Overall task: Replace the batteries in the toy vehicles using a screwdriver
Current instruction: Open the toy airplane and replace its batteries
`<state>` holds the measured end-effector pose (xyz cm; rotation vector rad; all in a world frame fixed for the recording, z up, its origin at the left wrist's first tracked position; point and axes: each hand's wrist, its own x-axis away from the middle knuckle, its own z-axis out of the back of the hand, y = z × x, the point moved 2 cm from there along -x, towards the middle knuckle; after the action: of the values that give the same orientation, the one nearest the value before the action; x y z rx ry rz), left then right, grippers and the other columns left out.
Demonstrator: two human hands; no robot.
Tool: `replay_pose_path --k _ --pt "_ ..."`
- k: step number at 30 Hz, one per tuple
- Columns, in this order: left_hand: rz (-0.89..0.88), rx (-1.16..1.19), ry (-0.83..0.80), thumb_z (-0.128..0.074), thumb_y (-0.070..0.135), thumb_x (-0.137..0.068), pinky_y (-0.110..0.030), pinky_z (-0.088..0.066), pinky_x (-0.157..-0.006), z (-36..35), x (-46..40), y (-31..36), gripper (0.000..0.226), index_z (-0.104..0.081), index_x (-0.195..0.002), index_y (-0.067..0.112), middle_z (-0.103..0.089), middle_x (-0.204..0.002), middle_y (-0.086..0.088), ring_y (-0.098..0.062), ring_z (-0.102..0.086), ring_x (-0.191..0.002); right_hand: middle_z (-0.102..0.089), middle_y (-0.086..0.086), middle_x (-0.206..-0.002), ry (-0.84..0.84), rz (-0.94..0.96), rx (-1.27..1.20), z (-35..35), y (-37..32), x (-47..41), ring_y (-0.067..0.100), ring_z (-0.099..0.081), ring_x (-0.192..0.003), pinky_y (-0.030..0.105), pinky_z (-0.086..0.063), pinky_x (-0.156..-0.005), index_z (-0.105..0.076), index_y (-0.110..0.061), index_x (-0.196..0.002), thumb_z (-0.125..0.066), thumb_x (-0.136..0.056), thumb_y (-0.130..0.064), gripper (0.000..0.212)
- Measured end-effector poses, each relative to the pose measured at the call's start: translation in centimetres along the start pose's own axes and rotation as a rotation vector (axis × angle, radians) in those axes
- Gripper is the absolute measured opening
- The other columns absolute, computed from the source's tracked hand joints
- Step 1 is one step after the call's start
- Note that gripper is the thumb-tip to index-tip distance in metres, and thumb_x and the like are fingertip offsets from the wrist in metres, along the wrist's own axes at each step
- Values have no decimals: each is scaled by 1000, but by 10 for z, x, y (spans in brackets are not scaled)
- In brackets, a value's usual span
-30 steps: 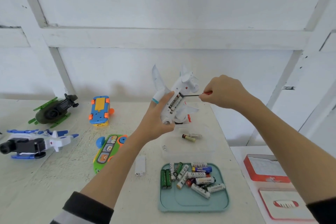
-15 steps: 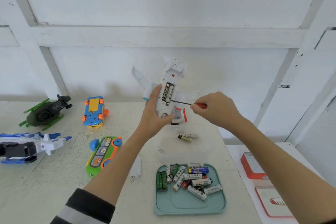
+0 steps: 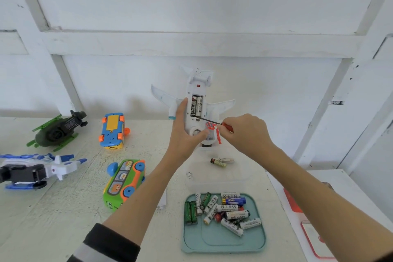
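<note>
A white toy plane [image 3: 196,83] is held belly-up above the table's back edge, gripped by my left hand [image 3: 182,134] around its body. Its battery bay is uncovered and two batteries [image 3: 196,106] lie inside. My right hand [image 3: 246,134] pinches a red-handled screwdriver [image 3: 226,127]; the thin shaft points left and its tip sits at the lower end of the bay. Below lies a teal tray [image 3: 223,242] with several loose batteries. A clear box [image 3: 214,174] behind it holds two batteries [image 3: 221,161].
On the left of the table lie a green helicopter [image 3: 57,132], a blue-and-orange car [image 3: 112,132] on its back, a green bus [image 3: 125,181] and a blue-white robot plane [image 3: 34,170]. A white battery cover [image 3: 162,200] lies by my left forearm. Red-edged boxes [image 3: 312,238] sit at right.
My left hand has turned the plane more upright, its tail pointing up, and lowered it a little. My right hand has dropped with the screwdriver, whose tip now sits at the bay's lower end.
</note>
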<state>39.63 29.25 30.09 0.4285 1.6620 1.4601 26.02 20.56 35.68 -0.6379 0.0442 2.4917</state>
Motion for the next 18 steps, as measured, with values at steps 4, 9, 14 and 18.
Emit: replay_pose_path --k 4,9,14,18 --pt "10 -5 -6 -76 29 -66 -42 -51 -100 2 -1 -1 88 -25 -129 61 -41 -150 6 -22 -52 -129 -45 -1 -53 50 42 30 -8 6 2 20 -40 -52 25 -21 -45 -55 -14 -66 -46 -93 -36 35" --pt "11 42 7 -73 4 -83 -13 -50 -89 4 -4 -4 89 -21 -146 41 -41 -150 7 -14 -52 -127 -22 -8 -42 164 82 3 -6 3 8 17 -22 -37 17 -7 -41 -32 -20 -51 -48 -82 -34 37" --pt "30 41 -15 -76 13 -76 -22 -52 -93 7 -4 -7 91 -22 -142 44 -44 -148 6 -14 -53 -126 -29 -6 -42 163 87 -20 -13 11 7 19 -29 -40 18 -14 -42 -46 -16 -51 -50 -80 -34 35" --pt "7 -64 -71 -77 14 -73 -26 -55 -88 15 -5 -16 92 -25 -141 49 -43 -145 3 -17 -56 -122 -45 -2 -46 122 63 -72 -3 19 3 18 -41 -49 21 -25 -47 -57 -14 -62 -50 -87 -37 35"
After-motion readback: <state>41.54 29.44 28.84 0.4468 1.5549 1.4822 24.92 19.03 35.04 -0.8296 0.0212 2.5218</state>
